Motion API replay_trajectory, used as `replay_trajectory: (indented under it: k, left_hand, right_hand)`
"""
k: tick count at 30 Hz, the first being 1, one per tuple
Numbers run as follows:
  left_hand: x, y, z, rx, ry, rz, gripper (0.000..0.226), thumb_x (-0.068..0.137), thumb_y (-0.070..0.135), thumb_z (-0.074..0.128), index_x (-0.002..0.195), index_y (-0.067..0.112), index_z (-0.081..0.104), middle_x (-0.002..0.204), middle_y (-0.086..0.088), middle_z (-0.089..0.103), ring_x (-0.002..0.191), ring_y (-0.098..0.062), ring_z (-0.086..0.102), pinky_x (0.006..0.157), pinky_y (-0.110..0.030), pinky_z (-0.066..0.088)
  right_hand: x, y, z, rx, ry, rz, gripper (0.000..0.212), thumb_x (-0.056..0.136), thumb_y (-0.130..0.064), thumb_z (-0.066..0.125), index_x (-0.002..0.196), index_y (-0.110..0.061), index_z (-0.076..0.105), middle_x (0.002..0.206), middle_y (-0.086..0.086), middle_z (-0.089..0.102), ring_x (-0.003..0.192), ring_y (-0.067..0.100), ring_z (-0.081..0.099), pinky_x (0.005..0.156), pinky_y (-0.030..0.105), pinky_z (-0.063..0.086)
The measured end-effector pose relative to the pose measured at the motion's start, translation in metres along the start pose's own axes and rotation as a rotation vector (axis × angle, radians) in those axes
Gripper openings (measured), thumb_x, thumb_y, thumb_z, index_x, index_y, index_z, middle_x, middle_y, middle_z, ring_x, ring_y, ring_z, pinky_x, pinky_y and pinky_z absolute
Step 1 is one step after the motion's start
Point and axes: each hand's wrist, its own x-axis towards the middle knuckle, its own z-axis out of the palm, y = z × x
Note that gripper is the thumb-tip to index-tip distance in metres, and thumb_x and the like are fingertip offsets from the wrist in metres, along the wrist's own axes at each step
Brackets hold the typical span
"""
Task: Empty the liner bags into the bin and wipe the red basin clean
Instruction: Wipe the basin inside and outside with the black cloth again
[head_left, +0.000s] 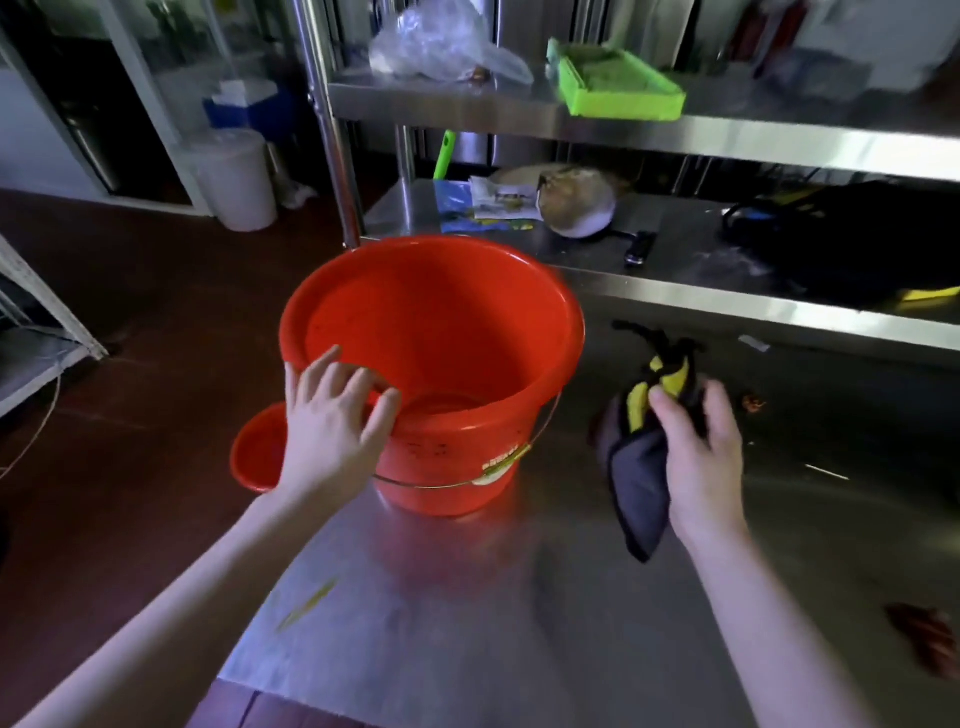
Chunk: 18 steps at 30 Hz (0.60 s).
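Observation:
A red bucket-shaped basin (467, 322) with a thin wire handle stands upright on the steel table (467, 623), near its left edge. My left hand (332, 421) grips the basin's near rim, fingers curled over the lip. To the right, my right hand (698, 447) holds a bunched grey, black and yellow cloth (636, 483) just above the table. A second, smaller red basin (257, 452) shows partly behind my left wrist, off the table's left side. Inside the big basin I see no liner bag.
A steel shelf rack rises behind the basin; its lower shelf (675, 270) carries papers, a round bowl and a black bag. A green tray (618, 83) and a clear plastic bag (441, 47) lie on the upper shelf. A white bin (236, 176) stands on the floor, back left.

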Motion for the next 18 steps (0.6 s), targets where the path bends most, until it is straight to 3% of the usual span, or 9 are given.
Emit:
replay_trajectory:
  k: [4, 6, 8, 9, 11, 14, 16, 18]
  left_hand:
    - [-0.002, 0.021, -0.005, -0.079, -0.077, 0.166, 0.048, 0.090, 0.054, 0.032, 0.105, 0.022, 0.064, 0.108, 0.007, 0.066, 0.120, -0.016, 0.053, 0.110, -0.039, 0.023]
    - [0.004, 0.019, -0.014, -0.277, -0.122, 0.189, 0.042, 0.092, 0.053, 0.034, 0.110, 0.025, 0.060, 0.105, 0.014, 0.064, 0.106, -0.007, 0.056, 0.099, -0.030, 0.033]
    - [0.016, 0.003, -0.026, -0.425, -0.136, 0.168, 0.035, 0.093, 0.046, 0.040, 0.116, 0.026, 0.059, 0.112, 0.014, 0.061, 0.104, -0.004, 0.056, 0.089, -0.027, 0.039]
    - [0.023, -0.009, -0.031, -0.408, -0.131, 0.187, 0.034, 0.092, 0.040, 0.044, 0.118, 0.024, 0.059, 0.116, 0.011, 0.060, 0.109, -0.009, 0.056, 0.088, -0.028, 0.040]
    - [0.040, -0.039, -0.039, -0.250, -0.148, 0.258, 0.037, 0.091, 0.030, 0.048, 0.122, 0.015, 0.062, 0.127, -0.002, 0.060, 0.130, -0.022, 0.049, 0.102, -0.038, 0.037]
    - [0.055, -0.077, -0.045, -0.061, -0.291, 0.333, 0.040, 0.098, 0.040, 0.046, 0.129, 0.019, 0.060, 0.144, 0.001, 0.048, 0.147, -0.016, 0.019, 0.119, -0.050, 0.015]
    - [0.061, -0.093, -0.046, -0.005, -0.349, 0.416, 0.057, 0.094, 0.057, 0.030, 0.130, 0.023, 0.058, 0.145, 0.005, 0.045, 0.148, -0.013, 0.013, 0.120, -0.048, 0.011]
    - [0.065, -0.098, -0.047, 0.018, -0.369, 0.485, 0.064, 0.091, 0.061, 0.020, 0.130, 0.026, 0.057, 0.140, 0.005, 0.047, 0.147, -0.015, 0.020, 0.120, -0.047, 0.013]
  right_hand:
    - [0.002, -0.053, 0.027, -0.136, -0.112, -0.235, 0.019, 0.091, -0.038, 0.057, 0.109, -0.035, 0.058, 0.106, -0.012, 0.066, 0.103, 0.003, 0.060, 0.086, 0.013, 0.042]
    - [-0.005, -0.060, 0.050, -0.307, -0.255, -0.324, 0.026, 0.092, -0.042, 0.051, 0.110, -0.026, 0.062, 0.109, -0.006, 0.064, 0.108, 0.010, 0.058, 0.092, 0.020, 0.042]
    - [-0.011, -0.057, 0.072, -0.620, -0.419, -0.409, 0.042, 0.093, -0.046, 0.038, 0.103, -0.019, 0.068, 0.107, -0.005, 0.067, 0.106, 0.016, 0.057, 0.095, 0.030, 0.041]
    - [-0.013, -0.054, 0.080, -0.806, -0.456, -0.452, 0.048, 0.094, -0.048, 0.031, 0.101, -0.020, 0.069, 0.104, -0.007, 0.068, 0.104, 0.017, 0.058, 0.095, 0.034, 0.040]
    - [-0.010, -0.046, 0.090, -1.029, -0.454, -0.509, 0.047, 0.098, -0.048, 0.029, 0.101, -0.023, 0.069, 0.097, -0.008, 0.066, 0.096, 0.017, 0.059, 0.102, 0.037, 0.035]
    - [-0.001, -0.034, 0.100, -1.110, -0.429, -0.522, 0.042, 0.100, -0.041, 0.037, 0.097, -0.020, 0.073, 0.091, -0.005, 0.064, 0.089, 0.015, 0.060, 0.115, 0.039, 0.025]
    - [0.007, -0.028, 0.103, -1.100, -0.405, -0.551, 0.050, 0.098, -0.039, 0.033, 0.079, -0.014, 0.073, 0.080, -0.002, 0.065, 0.080, 0.020, 0.061, 0.104, 0.040, 0.038]
    - [0.017, -0.026, 0.097, -1.086, -0.402, -0.573, 0.050, 0.093, -0.034, 0.031, 0.065, -0.011, 0.066, 0.068, 0.001, 0.064, 0.071, 0.025, 0.059, 0.088, 0.041, 0.046]
